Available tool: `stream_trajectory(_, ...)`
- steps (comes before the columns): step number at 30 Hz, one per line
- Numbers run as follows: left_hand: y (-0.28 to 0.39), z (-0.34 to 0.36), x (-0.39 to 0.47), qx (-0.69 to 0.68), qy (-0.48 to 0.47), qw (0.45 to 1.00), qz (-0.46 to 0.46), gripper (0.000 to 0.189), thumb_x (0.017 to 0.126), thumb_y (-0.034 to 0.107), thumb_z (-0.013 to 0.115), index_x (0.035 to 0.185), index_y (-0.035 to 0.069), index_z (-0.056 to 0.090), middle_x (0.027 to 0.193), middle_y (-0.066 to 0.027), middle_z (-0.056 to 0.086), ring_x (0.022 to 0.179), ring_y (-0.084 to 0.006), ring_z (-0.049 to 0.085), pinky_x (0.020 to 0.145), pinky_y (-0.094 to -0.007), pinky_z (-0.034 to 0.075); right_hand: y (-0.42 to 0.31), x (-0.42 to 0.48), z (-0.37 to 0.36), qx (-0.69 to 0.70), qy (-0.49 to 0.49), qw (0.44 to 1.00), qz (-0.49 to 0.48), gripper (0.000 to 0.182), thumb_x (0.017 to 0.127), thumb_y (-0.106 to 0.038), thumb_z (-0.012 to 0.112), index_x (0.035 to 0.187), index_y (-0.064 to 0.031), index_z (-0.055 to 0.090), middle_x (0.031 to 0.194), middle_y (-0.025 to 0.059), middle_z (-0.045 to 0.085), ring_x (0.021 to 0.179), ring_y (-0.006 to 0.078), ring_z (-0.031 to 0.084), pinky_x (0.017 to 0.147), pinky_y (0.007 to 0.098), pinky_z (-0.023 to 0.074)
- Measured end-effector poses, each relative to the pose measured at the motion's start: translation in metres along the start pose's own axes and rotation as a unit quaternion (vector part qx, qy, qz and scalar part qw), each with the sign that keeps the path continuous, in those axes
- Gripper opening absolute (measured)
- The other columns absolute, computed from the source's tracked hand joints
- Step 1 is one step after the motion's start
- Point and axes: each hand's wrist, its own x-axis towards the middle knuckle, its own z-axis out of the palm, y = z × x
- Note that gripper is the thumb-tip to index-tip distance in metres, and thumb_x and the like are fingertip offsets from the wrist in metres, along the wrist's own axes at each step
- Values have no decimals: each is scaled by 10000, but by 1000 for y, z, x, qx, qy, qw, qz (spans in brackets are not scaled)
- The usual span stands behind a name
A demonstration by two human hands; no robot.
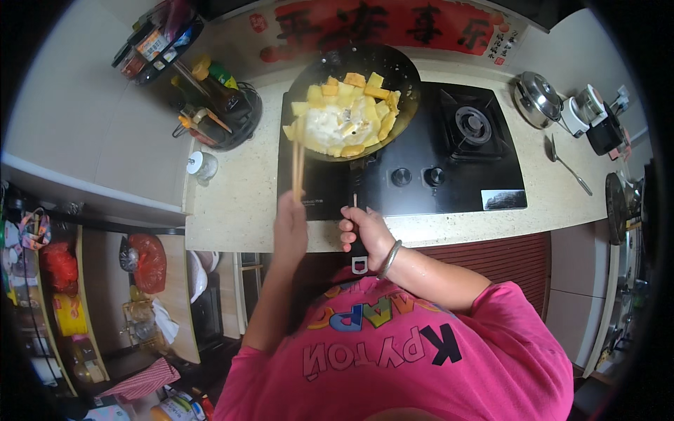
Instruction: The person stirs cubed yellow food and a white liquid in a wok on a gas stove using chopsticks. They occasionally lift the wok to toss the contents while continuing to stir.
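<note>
My left hand point(290, 223) grips a pair of wooden chopsticks point(299, 168), blurred, whose tips reach the left side of a dark wok point(408, 100). My right hand point(368, 234), with a metal bangle at the wrist, is closed around the wok's black handle point(359, 247). The wok sits over the left part of a black glass gas hob point(416, 152), its burner hidden below. In it are pale yellow and browned flat food pieces point(376, 92), exact kind unclear, with white, wet-looking food point(337, 126) over the middle.
A bare burner point(474, 124) is at the hob's right. Farther right are a lidded steel pot point(537, 99) and a metal ladle point(568, 166). A rack of bottles point(226, 116) and a white-lidded jar point(202, 165) stand left. An open cabinet point(176, 310) lies below the counter point(231, 221).
</note>
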Motion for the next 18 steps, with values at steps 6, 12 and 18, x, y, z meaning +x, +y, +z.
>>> stream_trajectory(6, 64, 43, -31, -263, -41, 944, -196, 412, 996, 195, 415, 1386, 59, 409, 859, -4, 573, 618, -46, 471, 513, -172, 367, -11, -16, -3, 33, -23, 999, -19, 207, 907, -150, 587, 1028, -37, 464, 857, 44, 568, 733, 126, 546, 658, 259, 475)
stream_trajectory(12, 68, 53, -44, -201, -20, 974, -100, 459, 981, 127, 428, 1424, 38, 348, 923, -15, 569, 860, -91, 529, 804, -223, 421, 2, -25, -40, -134, -197, 951, -197, 682, 889, -42, 604, 1432, 40, 199, 1236, 142, 554, 1019, 185, 594, 884, 263, 463)
stream_trajectory(18, 77, 63, -64, -150, -7, 987, -53, 581, 979, 81, 460, 1481, 16, 175, 893, -19, 541, 858, -83, 508, 833, -208, 387, -9, -44, -64, -415, -162, 860, -250, 709, 876, -84, 630, 1424, 61, 204, 1270, 192, 542, 1039, 221, 605, 764, 284, 511)
